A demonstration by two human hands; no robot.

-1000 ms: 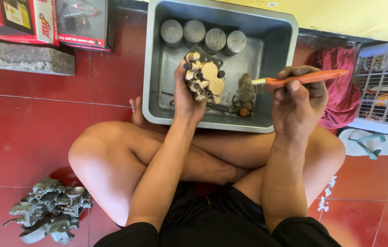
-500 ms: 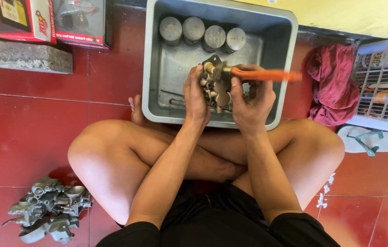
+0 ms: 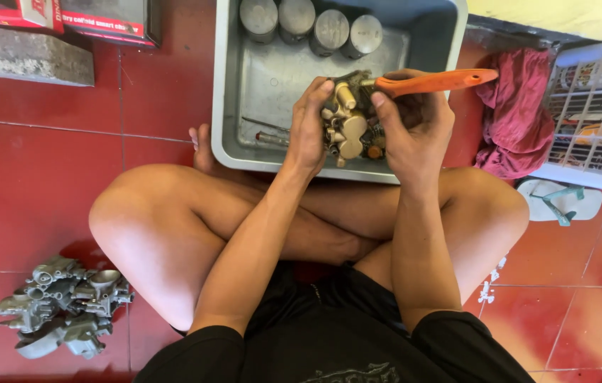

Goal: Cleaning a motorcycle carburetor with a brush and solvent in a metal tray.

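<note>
1. Since a moment ago both hands have drawn together over the tray; earlier the right hand was off to the side with the brush, away from the part.
2. Left hand [image 3: 309, 131] is clamped round the metal carburettor part [image 3: 347, 120], holding it above the near edge of the grey plastic tray [image 3: 230, 106].
3. Right hand [image 3: 414, 128] grips the orange-handled brush [image 3: 436, 81], its bristle end against the top of the part, the handle pointing right.
4. Four metal cylinders [image 3: 313, 25] stand in a row along the tray's far wall; thin tools lie on its floor.
5. Around the sitter: a red cloth [image 3: 517, 106] and a white basket [image 3: 599, 113] to the right, a sandal [image 3: 560, 202], and a heap of grey carburettor bodies [image 3: 60, 305] on the red tiles by the left knee.
</note>
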